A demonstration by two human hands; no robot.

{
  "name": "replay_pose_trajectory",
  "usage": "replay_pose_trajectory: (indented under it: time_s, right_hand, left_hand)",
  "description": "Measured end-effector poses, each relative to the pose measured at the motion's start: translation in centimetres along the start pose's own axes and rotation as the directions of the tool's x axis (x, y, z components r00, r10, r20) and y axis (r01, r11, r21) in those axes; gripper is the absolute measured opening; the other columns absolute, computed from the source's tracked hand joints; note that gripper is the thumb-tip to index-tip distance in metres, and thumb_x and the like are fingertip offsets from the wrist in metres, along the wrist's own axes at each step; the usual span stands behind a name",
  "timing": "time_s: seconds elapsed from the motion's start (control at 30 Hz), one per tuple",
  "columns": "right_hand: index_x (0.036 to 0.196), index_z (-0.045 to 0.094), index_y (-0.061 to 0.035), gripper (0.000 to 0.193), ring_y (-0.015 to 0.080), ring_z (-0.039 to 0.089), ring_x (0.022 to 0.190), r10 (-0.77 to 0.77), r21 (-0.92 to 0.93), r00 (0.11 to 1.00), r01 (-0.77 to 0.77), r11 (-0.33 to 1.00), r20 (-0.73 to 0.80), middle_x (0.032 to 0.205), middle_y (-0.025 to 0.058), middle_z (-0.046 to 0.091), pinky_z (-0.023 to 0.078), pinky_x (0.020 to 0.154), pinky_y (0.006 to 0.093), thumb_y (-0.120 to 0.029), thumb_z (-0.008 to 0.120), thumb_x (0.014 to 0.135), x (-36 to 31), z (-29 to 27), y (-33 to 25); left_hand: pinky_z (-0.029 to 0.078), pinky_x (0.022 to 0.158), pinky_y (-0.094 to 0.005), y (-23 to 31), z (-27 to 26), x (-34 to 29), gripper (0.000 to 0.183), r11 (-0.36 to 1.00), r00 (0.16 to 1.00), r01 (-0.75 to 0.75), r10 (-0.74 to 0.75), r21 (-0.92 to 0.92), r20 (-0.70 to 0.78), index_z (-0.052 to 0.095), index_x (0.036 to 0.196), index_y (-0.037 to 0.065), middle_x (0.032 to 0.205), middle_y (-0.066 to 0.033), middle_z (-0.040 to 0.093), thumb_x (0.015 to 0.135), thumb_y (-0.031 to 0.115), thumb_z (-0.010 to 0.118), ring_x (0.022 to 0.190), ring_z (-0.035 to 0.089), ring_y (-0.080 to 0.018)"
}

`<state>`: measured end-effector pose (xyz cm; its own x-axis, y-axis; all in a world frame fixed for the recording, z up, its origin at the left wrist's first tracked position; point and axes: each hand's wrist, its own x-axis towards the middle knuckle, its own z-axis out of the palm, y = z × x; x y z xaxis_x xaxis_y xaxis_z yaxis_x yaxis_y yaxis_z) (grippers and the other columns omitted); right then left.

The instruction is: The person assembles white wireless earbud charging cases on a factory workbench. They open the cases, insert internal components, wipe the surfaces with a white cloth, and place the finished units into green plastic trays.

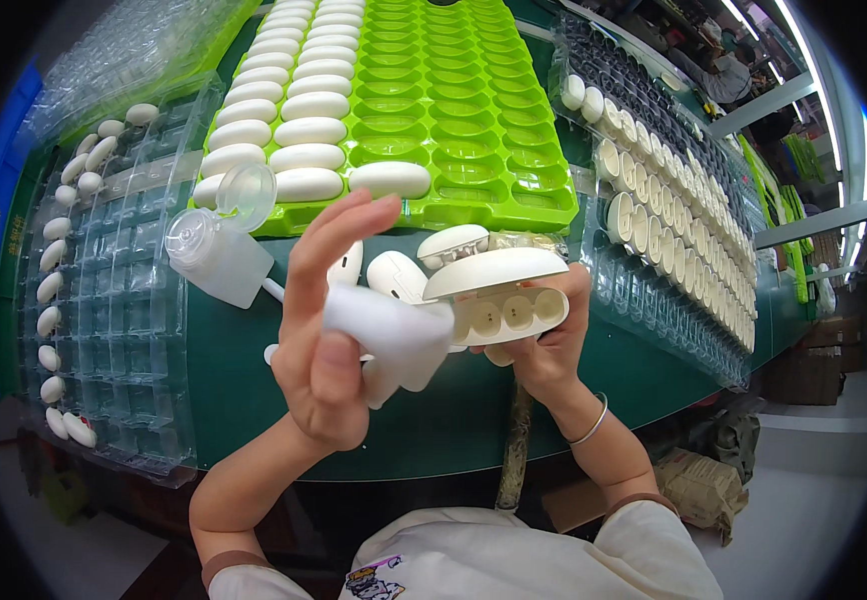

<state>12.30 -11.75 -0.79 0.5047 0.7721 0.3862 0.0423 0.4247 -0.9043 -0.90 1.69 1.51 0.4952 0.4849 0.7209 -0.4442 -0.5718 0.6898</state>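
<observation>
My right hand [559,350] grips an open off-white case [499,270], its lid raised and its rounded hollows facing me. Close beside its left end, my left hand [319,330] pinches a white cloth [394,330], slightly smeared by motion, with the upper fingers stretched out. I cannot tell whether the cloth touches the case. Behind the hands on the dark green table [244,400] lie a white rounded case [394,275] and another open case [454,245]. A translucent squeeze bottle [219,255] with a round flip cap [247,195] lies tilted by my left fingers.
A bright green tray [544,215] at the back holds rows of white oval cases [309,185]. At the left, a clear plastic tray [134,350] carries small white oval pieces [51,288]. Stacked clear trays [644,320] at the right hold cream case parts [669,225].
</observation>
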Motion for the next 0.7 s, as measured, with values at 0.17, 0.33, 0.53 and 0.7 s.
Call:
replay_pose_trajectory:
  time_s: [0.17, 0.33, 0.53, 0.7]
  right_hand:
    - [0.094, 0.042, -0.0049, 0.040, 0.0165, 0.059, 0.082, -0.201, -0.319, 0.978, 0.210, 0.924, 0.061, 0.093, 0.0128, 0.059, 0.049, 0.068, 0.0268, -0.007, 0.072, 0.068, 0.2, -0.1, 0.2]
    - [0.094, 0.045, -0.0054, 0.040, 0.0197, 0.062, 0.082, -0.287, -0.471, 0.953, 0.299, 0.830, 0.099, 0.094, 0.0170, 0.061, 0.048, 0.068, 0.0279, -0.008, 0.073, 0.066, 0.7, 0.2, -0.4]
    - [0.093, 0.046, -0.0051, 0.040, 0.0185, 0.061, 0.084, -0.298, -0.523, 0.954, 0.261, 0.811, 0.013, 0.095, 0.0160, 0.060, 0.048, 0.069, 0.0276, -0.005, 0.074, 0.064, 0.4, -0.4, -0.9]
    - [0.092, 0.045, -0.0038, 0.042, 0.0168, 0.060, 0.085, -0.321, -0.538, 0.947, 0.277, 0.796, 0.013, 0.093, 0.0128, 0.059, 0.048, 0.071, 0.0270, -0.006, 0.075, 0.064, 0.3, -0.8, -1.3]
  left_hand:
    - [0.020, 0.097, -0.0478, 1.1, 1.6, -1.1, 0.024, 0.810, 0.938, -0.345, 0.312, 0.475, 0.150, 0.062, 0.092, 0.019, 0.116, -0.0094, 0.052, 0.083, 0.033, 0.045, 0.109, 0.043, -0.0262]
    - [0.012, 0.103, -0.0444, 1.4, 2.8, -1.8, 0.024, 0.642, 0.943, -0.333, 0.226, 0.690, 0.244, 0.059, 0.100, 0.032, 0.117, 0.0169, 0.050, 0.077, 0.038, 0.054, 0.112, 0.042, -0.0116]
    - [0.010, 0.103, -0.0453, 1.0, 2.1, -1.2, 0.027, 0.577, 0.932, -0.359, 0.262, 0.734, 0.249, 0.058, 0.102, 0.032, 0.114, 0.0164, 0.052, 0.077, 0.041, 0.054, 0.114, 0.039, -0.0134]
    - [0.010, 0.103, -0.0471, 0.6, 1.9, -1.2, 0.025, 0.580, 0.929, -0.363, 0.288, 0.729, 0.233, 0.058, 0.099, 0.032, 0.112, 0.0162, 0.053, 0.077, 0.043, 0.054, 0.115, 0.039, -0.0152]
